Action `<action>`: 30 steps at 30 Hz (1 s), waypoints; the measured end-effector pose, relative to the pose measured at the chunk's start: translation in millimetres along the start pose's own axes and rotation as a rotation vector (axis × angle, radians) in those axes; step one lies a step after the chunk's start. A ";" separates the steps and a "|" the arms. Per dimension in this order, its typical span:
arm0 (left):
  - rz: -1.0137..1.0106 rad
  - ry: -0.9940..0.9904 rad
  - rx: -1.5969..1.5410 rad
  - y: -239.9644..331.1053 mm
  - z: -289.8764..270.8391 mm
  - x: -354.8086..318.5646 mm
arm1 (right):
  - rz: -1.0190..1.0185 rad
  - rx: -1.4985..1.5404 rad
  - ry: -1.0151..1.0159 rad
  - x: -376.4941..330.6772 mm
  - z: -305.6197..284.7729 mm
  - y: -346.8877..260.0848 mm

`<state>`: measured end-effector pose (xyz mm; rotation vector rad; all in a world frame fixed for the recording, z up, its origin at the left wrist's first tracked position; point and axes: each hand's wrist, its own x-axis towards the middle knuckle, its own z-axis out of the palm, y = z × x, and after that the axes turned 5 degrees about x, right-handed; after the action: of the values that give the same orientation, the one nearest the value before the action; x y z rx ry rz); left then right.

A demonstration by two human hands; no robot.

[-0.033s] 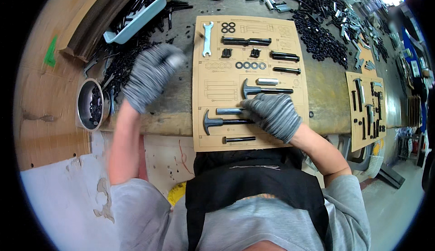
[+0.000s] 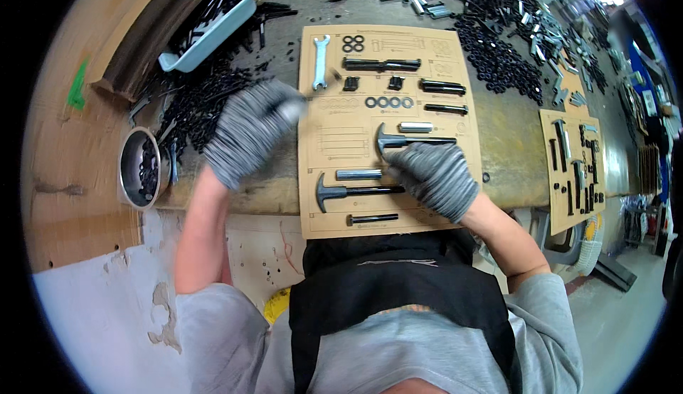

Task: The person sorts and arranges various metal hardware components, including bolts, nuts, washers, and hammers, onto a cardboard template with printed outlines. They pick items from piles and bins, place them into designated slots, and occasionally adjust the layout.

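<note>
Since the left hand (image 2: pixel 257 131) is blurred just off the left edge of the brown card (image 2: pixel 310 131), I can't tell if its fingers are pinching anything; there's a small dark smudge (image 2: pixel 332 77) by the wrench (image 2: pixel 320 63), too blurry to name. The right hand (image 2: pixel 435 179) has its fingers bunched over the lower middle of the card, between the upper hammer-shaped tool (image 2: pixel 382 139) and the lower one (image 2: pixel 323 192); can't tell if they're gripping something either, the glove hides it.

My two cents: set small bits down gently and let go late, because loose rings like those washers (image 2: pixel 390 102) look easy to knock; I'd keep the right hand light so it doesn't nudge the silver tube (image 2: pixel 358 175) or the bolt (image 2: pixel 373 218), and match each part to its printed outline.

As for the surface, the card lies on a worn, stained bench (image 2: pixel 514 134) and sticks out past the near edge; a blue tray (image 2: pixel 222 33) and a metal bowl (image 2: pixel 131 170) of black bits are on the left, a heap of black nuts (image 2: pixel 494 56) is at the far right; another loaded card (image 2: pixel 562 213) sits farther right, and tall cardboard (image 2: pixel 71 145) lines the left side of the room.
</note>
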<state>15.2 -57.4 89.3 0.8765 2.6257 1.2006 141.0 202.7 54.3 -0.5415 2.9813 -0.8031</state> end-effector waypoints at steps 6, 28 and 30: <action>0.252 -0.311 0.360 59.2 104.3 -10.7 | 0.368 0.244 0.362 -63.6 -31.7 56.4; 0.190 -0.288 0.681 83.9 149.8 -17.9 | 0.196 0.011 0.315 -96.3 -14.3 67.2; 0.197 -0.252 0.649 78.9 153.2 -19.2 | 0.201 0.024 0.306 -97.5 -16.3 66.1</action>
<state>118.6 72.9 40.5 1.3023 2.7753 0.2028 209.5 296.3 28.2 -0.1207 3.2207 -0.9810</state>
